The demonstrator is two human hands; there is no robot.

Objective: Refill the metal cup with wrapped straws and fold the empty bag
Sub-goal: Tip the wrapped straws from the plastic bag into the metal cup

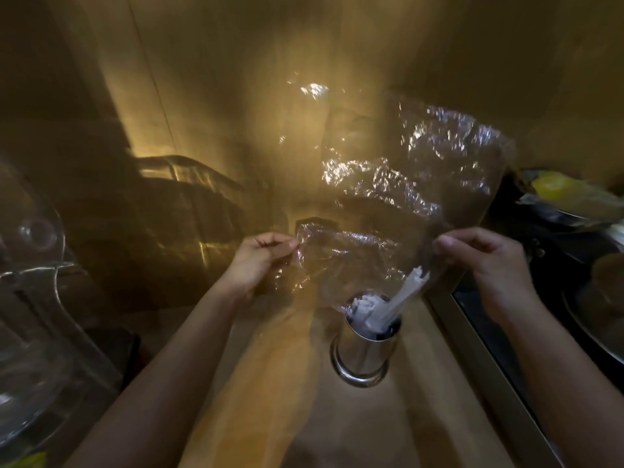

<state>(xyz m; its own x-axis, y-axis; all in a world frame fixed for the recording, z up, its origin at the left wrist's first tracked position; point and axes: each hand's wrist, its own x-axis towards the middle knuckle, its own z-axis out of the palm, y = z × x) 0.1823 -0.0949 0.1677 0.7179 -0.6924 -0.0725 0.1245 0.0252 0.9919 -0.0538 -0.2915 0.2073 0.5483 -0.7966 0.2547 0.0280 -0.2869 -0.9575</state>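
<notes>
A shiny metal cup [363, 354] stands on the tan counter, filled with white wrapped straws [378, 307] that lean to the right. Above it I hold a clear, crinkled plastic bag [415, 170] spread out in the air. My left hand [258, 261] pinches the bag's lower left edge. My right hand [489, 261] pinches its lower right edge, just above the tips of the leaning straws. The bag looks empty and catches the light.
A clear glass container [30, 298] stands at the left edge. A metal frame [479, 336] borders the counter on the right, with dark dishes and a yellow item [553, 189] beyond. A wooden wall [236, 79] rises behind.
</notes>
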